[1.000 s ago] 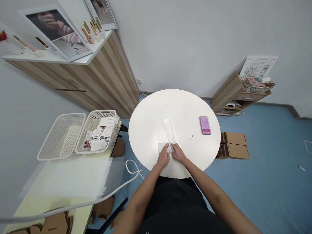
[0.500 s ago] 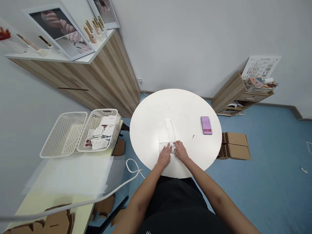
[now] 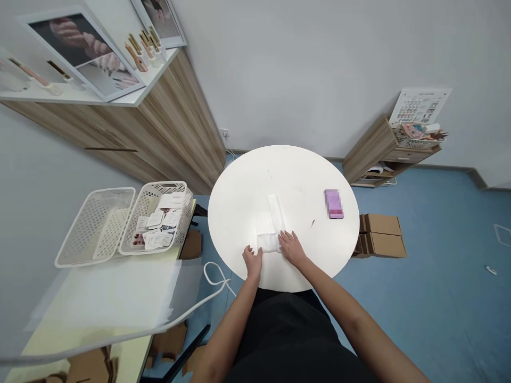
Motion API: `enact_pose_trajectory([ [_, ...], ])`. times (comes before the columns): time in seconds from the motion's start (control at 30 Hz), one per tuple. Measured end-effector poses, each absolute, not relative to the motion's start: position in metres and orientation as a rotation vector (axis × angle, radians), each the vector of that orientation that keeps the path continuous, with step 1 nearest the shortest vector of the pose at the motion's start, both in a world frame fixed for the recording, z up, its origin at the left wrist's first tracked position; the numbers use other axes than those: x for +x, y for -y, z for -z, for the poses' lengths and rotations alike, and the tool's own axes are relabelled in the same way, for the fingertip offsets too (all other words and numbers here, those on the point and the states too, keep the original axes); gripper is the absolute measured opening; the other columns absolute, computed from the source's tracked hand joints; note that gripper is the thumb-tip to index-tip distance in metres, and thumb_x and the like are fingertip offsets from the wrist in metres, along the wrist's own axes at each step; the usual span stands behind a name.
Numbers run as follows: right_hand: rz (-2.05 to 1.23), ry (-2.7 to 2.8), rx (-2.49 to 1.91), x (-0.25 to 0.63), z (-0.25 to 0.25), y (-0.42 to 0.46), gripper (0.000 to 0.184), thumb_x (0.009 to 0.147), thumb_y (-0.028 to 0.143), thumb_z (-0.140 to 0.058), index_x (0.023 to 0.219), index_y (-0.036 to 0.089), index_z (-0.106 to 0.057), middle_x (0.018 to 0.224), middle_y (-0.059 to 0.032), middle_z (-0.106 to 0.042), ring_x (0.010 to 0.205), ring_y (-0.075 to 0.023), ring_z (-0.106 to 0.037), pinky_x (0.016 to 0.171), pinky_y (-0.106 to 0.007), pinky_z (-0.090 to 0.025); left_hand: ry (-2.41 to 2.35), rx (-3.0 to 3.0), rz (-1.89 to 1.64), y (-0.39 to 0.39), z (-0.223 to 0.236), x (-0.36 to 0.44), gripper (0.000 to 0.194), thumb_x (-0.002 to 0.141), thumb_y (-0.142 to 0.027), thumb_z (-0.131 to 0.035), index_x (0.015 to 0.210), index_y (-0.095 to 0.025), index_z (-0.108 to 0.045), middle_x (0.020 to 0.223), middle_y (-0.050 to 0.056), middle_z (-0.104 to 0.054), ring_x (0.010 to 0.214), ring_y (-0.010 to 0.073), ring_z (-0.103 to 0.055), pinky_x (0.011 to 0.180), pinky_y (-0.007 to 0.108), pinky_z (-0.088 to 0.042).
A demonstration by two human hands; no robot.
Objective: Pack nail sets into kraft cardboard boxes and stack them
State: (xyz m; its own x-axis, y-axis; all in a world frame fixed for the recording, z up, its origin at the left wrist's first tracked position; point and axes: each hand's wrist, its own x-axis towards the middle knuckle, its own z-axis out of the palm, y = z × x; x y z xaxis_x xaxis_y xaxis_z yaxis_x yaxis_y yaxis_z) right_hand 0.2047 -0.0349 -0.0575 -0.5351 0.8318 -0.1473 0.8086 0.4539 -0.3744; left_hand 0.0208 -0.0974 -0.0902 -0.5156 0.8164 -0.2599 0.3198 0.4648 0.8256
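Note:
A folded white cloth or paper sheet point(image 3: 268, 242) lies on the round white table point(image 3: 239, 207), near its edge closest to me. A narrower white strip point(image 3: 275, 210) runs away from it towards the table's middle. My right hand point(image 3: 291, 249) rests flat against the fold's right end. My left hand point(image 3: 252, 262) sits just off its left end, with the fingers spread and nothing in them. Further right on the table lies a pink box point(image 3: 334, 204), its face blurred.
At left, a yellow table holds two white perforated baskets point(image 3: 95, 227), one with several printed cards. A white cable loops beside it. Flattened cardboard boxes point(image 3: 381, 236) stand on the blue floor at right. A wooden cabinet point(image 3: 159, 138) stands behind.
My left hand has moved left, away from the white fold, and its fingers have spread. The fold now looks like a tighter, more compact band. My right hand stays on it.

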Motion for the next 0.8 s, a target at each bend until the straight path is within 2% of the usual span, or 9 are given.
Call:
enact_pose_trajectory([
  [0.1,-0.635,2.603,-1.486,0.204,0.060,0.035,0.052,0.090,0.015,-0.047,0.142,0.018,-0.048,0.151,-0.0137,-0.043,0.141,-0.0304,-0.037,0.117,-0.056,-0.020,-1.919,0.403,-1.026,0.095,0.097,0.026,0.033,0.085,-0.039,-0.062,0.112,-0.021,-0.054,0.096,0.008,-0.063,0.091,0.0211,-0.066,0.083,0.041,-0.055],
  [0.2,-0.636,2.596,-1.498,0.204,0.060,0.036,0.052,0.090,0.015,-0.047,0.142,0.019,-0.047,0.151,-0.0135,-0.043,0.141,-0.0301,-0.036,0.117,-0.056,-0.020,-1.869,0.330,-1.071,0.084,0.098,0.035,0.019,0.083,-0.036,-0.064,0.093,-0.021,-0.058,0.077,0.003,-0.062,0.076,0.0175,-0.066,0.075,0.037,-0.056],
  [0.33,-0.643,2.597,-1.505,0.204,0.059,0.036,0.051,0.090,0.015,-0.047,0.141,0.017,-0.048,0.150,-0.0145,-0.044,0.141,-0.0305,-0.036,0.117,-0.056,-0.020,-1.849,0.295,-1.121,0.073,0.094,0.043,0.021,0.075,-0.037,-0.070,0.079,-0.019,-0.058,0.065,0.000,-0.059,0.060,0.0146,-0.060,0.064,0.034,-0.054],
  [0.4,-0.645,2.586,-1.501,0.204,0.058,0.036,0.051,0.090,0.015,-0.047,0.141,0.018,-0.048,0.150,-0.0140,-0.044,0.141,-0.0304,-0.036,0.117,-0.056,-0.021,-1.849,0.312,-1.141,0.071,0.090,0.047,0.025,0.073,-0.040,-0.071,0.075,-0.018,-0.059,0.064,0.000,-0.058,0.059,0.0144,-0.058,0.062,0.034,-0.053],
  [0.5,-0.630,2.575,-1.507,0.203,0.057,0.037,0.050,0.090,0.015,-0.048,0.140,0.019,-0.049,0.150,-0.0137,-0.045,0.140,-0.0306,-0.037,0.116,-0.057,-0.021,-1.859,0.389,-1.165,0.070,0.082,0.055,0.025,0.073,-0.041,-0.069,0.074,-0.018,-0.061,0.072,0.002,-0.062,0.069,0.0175,-0.061,0.069,0.036,-0.053],
  [0.63,-0.584,2.583,-1.520,0.203,0.056,0.036,0.050,0.089,0.014,-0.049,0.139,0.020,-0.050,0.148,-0.0129,-0.048,0.138,-0.0308,-0.039,0.115,-0.058,-0.023,-1.873,0.659,-1.171,0.068,0.071,0.071,0.012,0.073,-0.031,-0.069,0.074,-0.020,-0.064,0.102,0.007,-0.064,0.103,0.0239,-0.060,0.095,0.043,-0.048],
  [0.7,-0.574,2.572,-1.515,0.203,0.055,0.036,0.049,0.089,0.014,-0.048,0.137,0.021,-0.051,0.147,-0.0119,-0.049,0.138,-0.0309,-0.039,0.114,-0.058,-0.024,-1.883,0.935,-1.122,0.067,0.067,0.077,0.008,0.079,-0.029,-0.063,0.075,-0.022,-0.063,0.114,0.007,-0.063,0.114,0.0252,-0.056,0.103,0.046,-0.044],
  [0.8,-0.599,2.548,-1.511,0.203,0.056,0.037,0.047,0.090,0.014,-0.045,0.136,0.019,-0.052,0.146,-0.0126,-0.050,0.137,-0.0313,-0.040,0.113,-0.057,-0.027,-1.873,1.275,-1.038,0.070,0.066,0.083,0.015,0.089,-0.029,-0.052,0.083,-0.022,-0.064,0.125,0.008,-0.062,0.120,0.0247,-0.054,0.106,0.048,-0.043],
])
